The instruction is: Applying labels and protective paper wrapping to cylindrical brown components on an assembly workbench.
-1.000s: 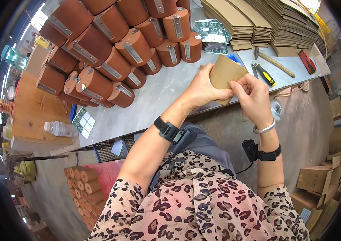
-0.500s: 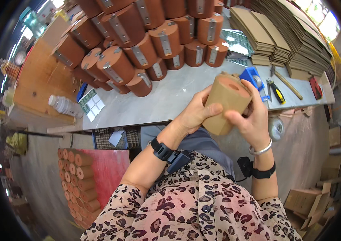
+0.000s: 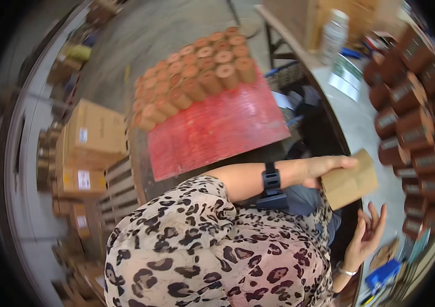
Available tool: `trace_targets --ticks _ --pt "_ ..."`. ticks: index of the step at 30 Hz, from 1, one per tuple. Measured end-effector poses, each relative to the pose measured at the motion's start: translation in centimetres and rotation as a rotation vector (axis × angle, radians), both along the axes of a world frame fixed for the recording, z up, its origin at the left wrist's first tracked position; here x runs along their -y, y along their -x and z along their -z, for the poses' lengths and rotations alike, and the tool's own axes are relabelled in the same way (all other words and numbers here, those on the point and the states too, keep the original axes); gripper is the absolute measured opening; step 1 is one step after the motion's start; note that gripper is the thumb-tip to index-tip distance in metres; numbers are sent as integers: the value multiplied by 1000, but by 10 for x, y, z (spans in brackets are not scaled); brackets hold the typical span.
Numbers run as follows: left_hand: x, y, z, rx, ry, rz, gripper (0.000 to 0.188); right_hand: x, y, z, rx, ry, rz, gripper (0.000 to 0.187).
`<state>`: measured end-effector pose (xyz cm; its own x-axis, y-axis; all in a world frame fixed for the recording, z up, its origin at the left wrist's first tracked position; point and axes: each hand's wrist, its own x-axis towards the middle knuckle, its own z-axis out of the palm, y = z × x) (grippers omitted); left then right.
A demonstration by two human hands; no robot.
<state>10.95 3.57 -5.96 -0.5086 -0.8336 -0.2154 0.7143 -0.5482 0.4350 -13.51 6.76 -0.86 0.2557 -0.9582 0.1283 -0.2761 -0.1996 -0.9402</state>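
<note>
My left hand (image 3: 328, 170) is closed on a cylinder wrapped in brown cardboard (image 3: 353, 180), holding it tilted over the front edge of the workbench. Below it in the picture, apart from the cylinder, my right hand (image 3: 365, 239) is open, its fingers spread and holding nothing. To the left, a low red board (image 3: 220, 130) carries several rows of similar wrapped cylinders (image 3: 208, 79), standing upright close together along its far side. The part of the red board closest to me is bare.
Reddish-brown cylinders with metal strips (image 3: 416, 130) are stacked on the grey workbench (image 3: 349, 123) at right. A plastic bottle (image 3: 334, 38) and a blue tape dispenser (image 3: 383, 275) stand there too. Large cardboard boxes (image 3: 97, 134) sit by a slatted wooden pallet (image 3: 120, 192) at left.
My view has swung left, bringing the red board to the middle. Both hands were around the wrapped cylinder; now my right hand has let go and only the left holds it.
</note>
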Motion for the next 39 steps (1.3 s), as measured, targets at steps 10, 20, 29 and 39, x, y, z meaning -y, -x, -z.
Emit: trace_targets --ticks 10,20,29,39 --pt "-186 -219 107 -104 -557 -1142 71 48 -19 40 -157 -130 -166 44" --pt "-343 -351 148 207 -733 -1903 68 58 -60 31 -239 -162 -312 42" --pt "-383 -391 144 1001 -1375 -2179 97 55 -72 18 -365 -158 -356 38" --pt "-390 -403 162 1203 -1452 -2084 97 41 -104 3 -419 -146 -400 37"
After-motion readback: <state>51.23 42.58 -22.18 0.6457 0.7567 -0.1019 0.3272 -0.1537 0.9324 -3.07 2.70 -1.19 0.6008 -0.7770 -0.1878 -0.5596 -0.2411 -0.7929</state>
